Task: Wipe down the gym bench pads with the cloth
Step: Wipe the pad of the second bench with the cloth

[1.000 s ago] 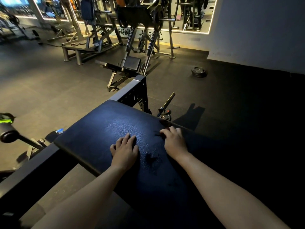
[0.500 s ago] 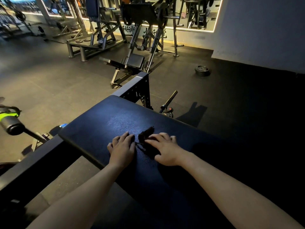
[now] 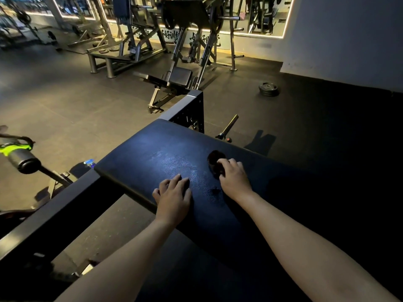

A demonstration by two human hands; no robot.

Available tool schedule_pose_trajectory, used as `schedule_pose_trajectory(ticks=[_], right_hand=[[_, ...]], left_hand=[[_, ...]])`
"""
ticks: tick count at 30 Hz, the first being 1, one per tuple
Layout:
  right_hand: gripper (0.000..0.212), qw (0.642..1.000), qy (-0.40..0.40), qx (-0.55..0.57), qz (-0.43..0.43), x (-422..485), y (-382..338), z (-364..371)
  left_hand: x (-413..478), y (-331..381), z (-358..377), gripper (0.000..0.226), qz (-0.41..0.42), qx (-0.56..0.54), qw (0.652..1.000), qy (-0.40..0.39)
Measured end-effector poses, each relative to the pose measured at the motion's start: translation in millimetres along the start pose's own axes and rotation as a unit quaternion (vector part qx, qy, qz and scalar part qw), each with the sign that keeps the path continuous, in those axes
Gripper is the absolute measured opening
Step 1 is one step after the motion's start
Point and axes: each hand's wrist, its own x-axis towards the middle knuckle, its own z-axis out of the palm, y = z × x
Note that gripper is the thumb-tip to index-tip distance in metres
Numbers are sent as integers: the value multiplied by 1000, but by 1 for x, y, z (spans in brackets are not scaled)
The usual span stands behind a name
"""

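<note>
A wide dark bench pad (image 3: 152,158) fills the middle of the head view, with a shiny lit patch near its centre. A small dark cloth (image 3: 214,161) lies bunched on the pad. My right hand (image 3: 234,178) presses on the cloth's near side, fingers curled over it, so part of the cloth is hidden. My left hand (image 3: 174,196) rests flat on the pad's near left edge, fingers apart, holding nothing.
A steel frame beam (image 3: 54,216) runs under the pad's left side, with an upright post (image 3: 189,107) at the far end. A barbell end (image 3: 227,127) and weight plates (image 3: 268,89) lie on the floor beyond. A padded roller (image 3: 24,160) sticks in from the left.
My right hand has slid away from the left hand, to the right and farther up the pad, pushing the cloth with it. The left hand has stayed in place.
</note>
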Motion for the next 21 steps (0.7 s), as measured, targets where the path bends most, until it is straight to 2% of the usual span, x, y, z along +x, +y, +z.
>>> schedule_pose_trajectory(ticks=[4,8,10,12,14,17,19,21], right_hand=[[61,999,-31,1,-39,-36,-32,10],[49,988,-51,11,-146,-85,-74,31],[43,985,-51,-14,-162,-90,-76,31],[39,992,-20,-44,-117,-77,-62,22],[39,998,26,-56,-10,-62,-45,11],[40,987,70,-49,138,-53,-30,1],[41,981,76,-36,173,-59,-40,4],[39,982,87,-18,167,-72,-60,14]], left_hand=[[-15,-19,0,53,17,1,1000,2],[-29,-45,-5,73,104,-13,994,34],[-33,-52,-10,79,121,-20,992,14],[-35,-56,-12,83,117,-21,993,-3],[-39,-65,-16,82,108,-1,994,-26],[-44,-75,-17,77,100,21,993,-52],[-44,-77,-19,76,111,11,992,-55],[-42,-82,-21,71,131,5,989,-66]])
